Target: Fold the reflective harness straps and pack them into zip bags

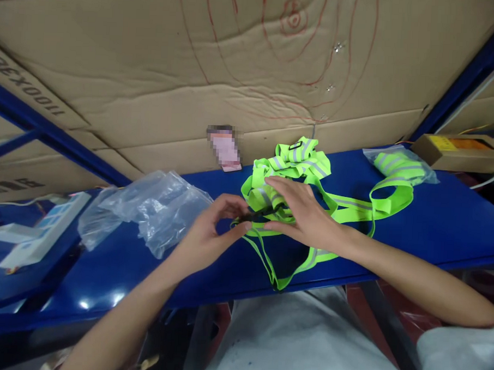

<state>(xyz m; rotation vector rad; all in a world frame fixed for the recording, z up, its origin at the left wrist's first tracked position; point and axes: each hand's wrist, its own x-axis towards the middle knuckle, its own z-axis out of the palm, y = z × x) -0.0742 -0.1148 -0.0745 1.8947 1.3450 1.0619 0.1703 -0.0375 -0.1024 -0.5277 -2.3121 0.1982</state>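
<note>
Neon-green straps with grey reflective bands (354, 211) lie in a loose tangle on the blue table, and look like a reflective vest or harness. My left hand (218, 224) pinches a narrow black piece (266, 212), seemingly a buckle on the strap, between thumb and fingertips. Just right of it, my right hand (301, 212) hovers over the straps with thumb and fingers apart, close to the other end of the black piece. Blur keeps the exact shape of that piece unclear. A thin green strap loop (274, 268) hangs toward the table's front edge.
Crumpled clear plastic bags (160, 208) lie left of my hands, beside a white power strip (48, 228). A phone (224, 148) leans against the cardboard wall (132, 92). On the right are a bagged green strap roll (399, 164) and a cardboard box (461, 153).
</note>
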